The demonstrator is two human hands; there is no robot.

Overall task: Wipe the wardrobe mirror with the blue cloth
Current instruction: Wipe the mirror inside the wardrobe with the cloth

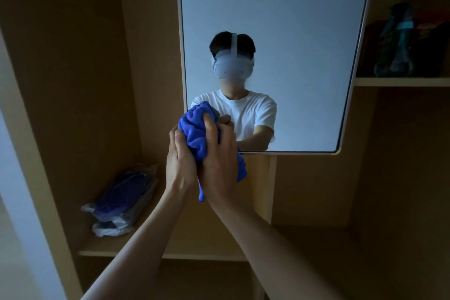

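Observation:
A bunched blue cloth [194, 129] is held up in front of the lower left corner of the wardrobe mirror [292, 19]. My left hand [180, 163] grips the cloth from the left and below. My right hand [219, 165] wraps over it from the right, thumb pressed into the folds. A tail of cloth hangs down between my wrists. The mirror has a pale frame and reflects a person in a white T-shirt wearing a headset. Whether the cloth touches the glass cannot be told.
A plastic-wrapped bundle of blue fabric [121, 202] lies on the lower left wardrobe shelf [102, 251]. A shelf at the right [401, 81] holds dark folded items and a teal object [394, 44]. Wooden wardrobe panels surround the mirror.

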